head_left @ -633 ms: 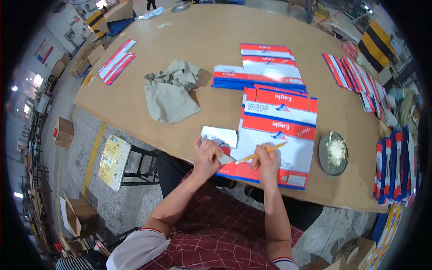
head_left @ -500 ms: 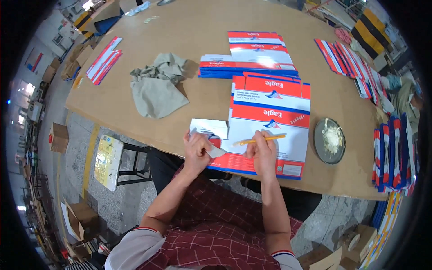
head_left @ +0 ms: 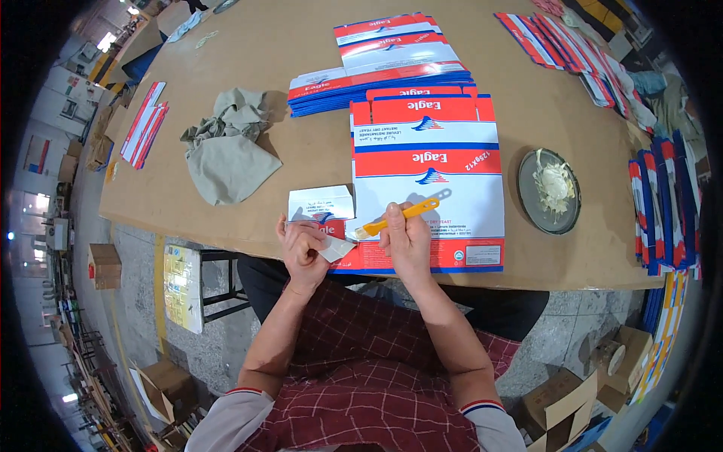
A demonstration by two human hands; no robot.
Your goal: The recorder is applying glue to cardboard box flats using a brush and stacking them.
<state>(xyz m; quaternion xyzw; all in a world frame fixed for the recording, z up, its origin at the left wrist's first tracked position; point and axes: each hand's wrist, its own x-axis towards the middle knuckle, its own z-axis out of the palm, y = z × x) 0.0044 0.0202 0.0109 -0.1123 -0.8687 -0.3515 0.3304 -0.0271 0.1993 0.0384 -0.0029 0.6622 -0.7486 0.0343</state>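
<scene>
Two hands on one flat carton blank (head_left: 429,181) at the near table edge. Left hand (head_left: 303,245) pinches a small white flap (head_left: 335,247) at the blank's near-left corner, lifting it, likely so its face is exposed. Right hand (head_left: 407,233) is closed around a yellow-handled brush (head_left: 399,218), tip pointing left at that flap. Round dark dish (head_left: 548,190), just right of the blank, holds a lump of whitish paste, within brush reach. More blanks stacked (head_left: 384,64) on the far side. Crumpled grey cloth (head_left: 226,147) to the left.
</scene>
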